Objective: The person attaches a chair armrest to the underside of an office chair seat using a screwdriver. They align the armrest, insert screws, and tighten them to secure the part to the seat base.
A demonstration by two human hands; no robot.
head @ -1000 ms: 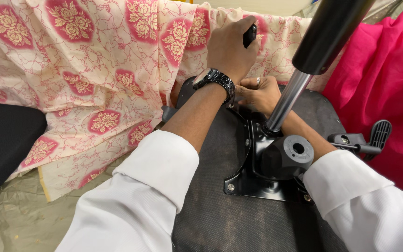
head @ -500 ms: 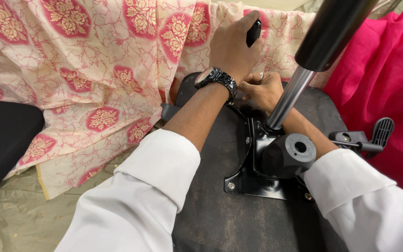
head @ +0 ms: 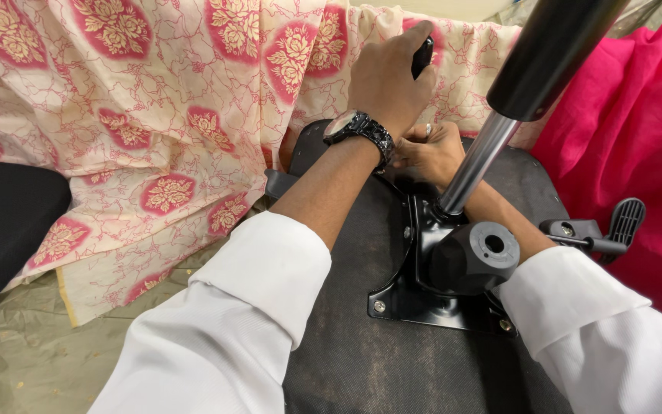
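1. Your left hand [head: 388,77] is curled tight around a black tool handle [head: 421,55], held upright above the far edge of the upturned chair seat [head: 346,345].
2. Your right hand [head: 423,153] rests low beside the metal mechanism plate [head: 415,295], its fingers bent against something at the plate's far end. The left wrist hides what they pinch, so you cannot tell exactly.
3. The gas-lift column [head: 492,146] leans up from the plate just beside your right forearm; a slip of the tool could drive your knuckles into it.
4. The tool's tip is out of sight. If it sits crooked, it may skip off and catch your right fingers.
5. The floral cloth [head: 155,115] hangs close behind your left hand and could snag.
6. The lever [head: 607,234] sticks out near your right sleeve.
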